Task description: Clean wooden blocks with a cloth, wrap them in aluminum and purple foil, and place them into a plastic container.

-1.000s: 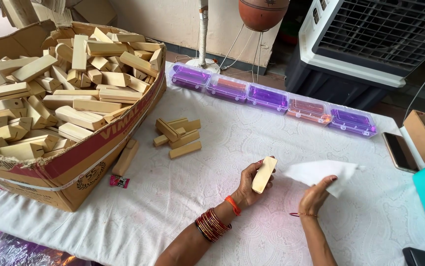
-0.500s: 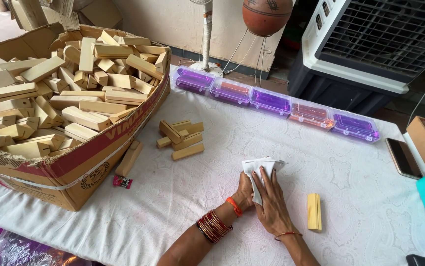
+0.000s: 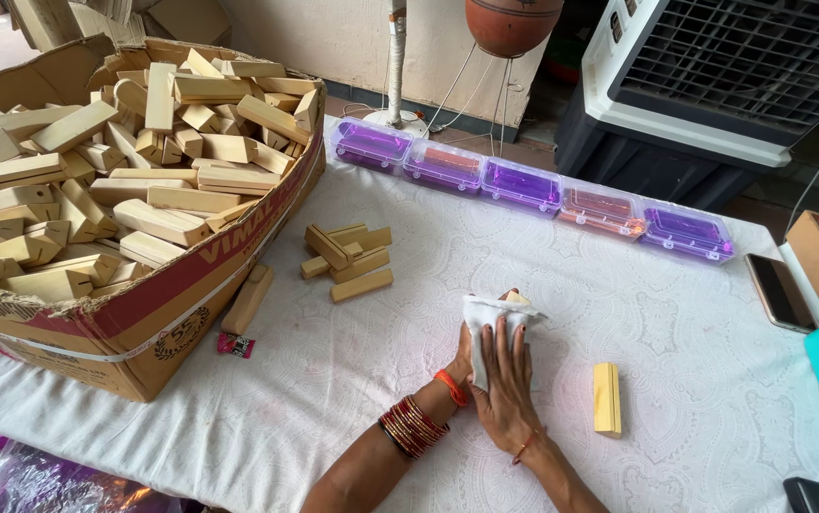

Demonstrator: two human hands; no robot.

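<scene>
My left hand (image 3: 467,349) is closed around a pale wooden block (image 3: 517,297); only the block's tip shows above a white cloth (image 3: 485,318). My right hand (image 3: 502,382) lies over the cloth with fingers spread, pressing it against the block. Both hands rest on the white patterned tablecloth (image 3: 352,380). A second wooden block (image 3: 606,399) lies flat on the cloth to the right of my hands, apart from them. A small pile of blocks (image 3: 345,258) sits further back on the left.
A big cardboard box (image 3: 143,313) heaped with wooden blocks fills the left side; one loose block (image 3: 247,299) and a small pink wrapper (image 3: 235,345) lie beside it. Several clear purple and orange cases (image 3: 523,185) line the back edge. A phone (image 3: 779,292) lies at the right.
My right hand brought the white cloth from the right over my left hand and wrapped the held block. A block now lies on the table to the right.
</scene>
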